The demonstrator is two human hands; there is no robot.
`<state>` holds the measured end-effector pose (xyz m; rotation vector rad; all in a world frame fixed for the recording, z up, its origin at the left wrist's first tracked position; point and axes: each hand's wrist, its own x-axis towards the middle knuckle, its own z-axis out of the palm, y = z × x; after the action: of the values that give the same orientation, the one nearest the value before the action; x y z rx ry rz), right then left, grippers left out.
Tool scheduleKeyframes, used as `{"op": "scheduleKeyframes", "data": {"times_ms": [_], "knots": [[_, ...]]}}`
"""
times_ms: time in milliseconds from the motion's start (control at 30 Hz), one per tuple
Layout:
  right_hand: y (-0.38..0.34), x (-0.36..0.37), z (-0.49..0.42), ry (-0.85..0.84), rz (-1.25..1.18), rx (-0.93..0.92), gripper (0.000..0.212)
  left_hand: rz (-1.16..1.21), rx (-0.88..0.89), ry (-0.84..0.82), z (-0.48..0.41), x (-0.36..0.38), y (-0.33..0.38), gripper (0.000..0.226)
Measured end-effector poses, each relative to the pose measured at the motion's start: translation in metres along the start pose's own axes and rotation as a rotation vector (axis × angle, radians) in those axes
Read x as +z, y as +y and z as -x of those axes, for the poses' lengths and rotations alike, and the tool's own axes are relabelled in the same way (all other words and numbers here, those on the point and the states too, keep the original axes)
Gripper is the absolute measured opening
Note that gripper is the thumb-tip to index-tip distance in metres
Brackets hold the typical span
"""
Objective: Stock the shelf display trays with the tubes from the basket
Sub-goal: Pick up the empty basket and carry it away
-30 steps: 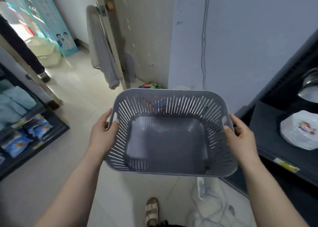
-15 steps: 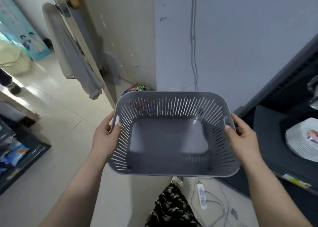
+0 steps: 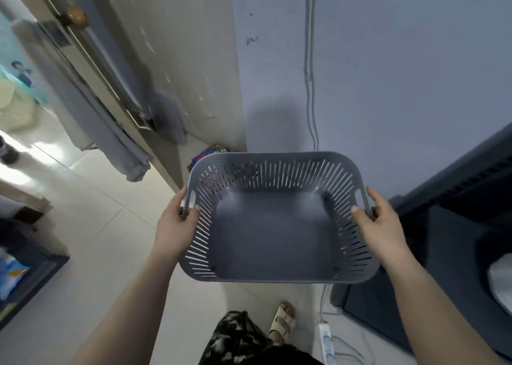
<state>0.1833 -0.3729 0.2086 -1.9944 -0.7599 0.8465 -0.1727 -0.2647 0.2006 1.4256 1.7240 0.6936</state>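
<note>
Ok | left hand (image 3: 177, 226) clamped on basket (image 3: 277, 157) left handle slot, right hand (image 3: 379, 226) clamped on the right one: two-sided grip keeps it level | basket mid-air beside dark shelf (image 3: 457, 240), no tubes inside | I'd call stocking done.

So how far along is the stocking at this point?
The basket holds no tubes, so unloading looks finished. The left hand and right hand grip its side handles. No display trays are in view, so whether they are filled cannot be checked.
</note>
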Motion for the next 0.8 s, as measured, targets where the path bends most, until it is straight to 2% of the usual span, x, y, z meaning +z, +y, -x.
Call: {"op": "scheduleKeyframes", "data": {"times_ms": [367,567,800], "knots": [[0.002,0.038,-0.045,0.122,0.081,0.123,0.053,-0.143,0.036,-0.136,-0.105,0.037,-0.001,0.048],[0.009,0.071,-0.068,0.162,0.081,0.328,0.055,-0.285,0.032,-0.338,-0.179,0.053,0.0,0.047],[0.044,0.103,-0.087,0.238,0.001,0.497,0.054,-0.402,0.142,-0.577,-0.232,0.092,-0.007,0.046]]}}
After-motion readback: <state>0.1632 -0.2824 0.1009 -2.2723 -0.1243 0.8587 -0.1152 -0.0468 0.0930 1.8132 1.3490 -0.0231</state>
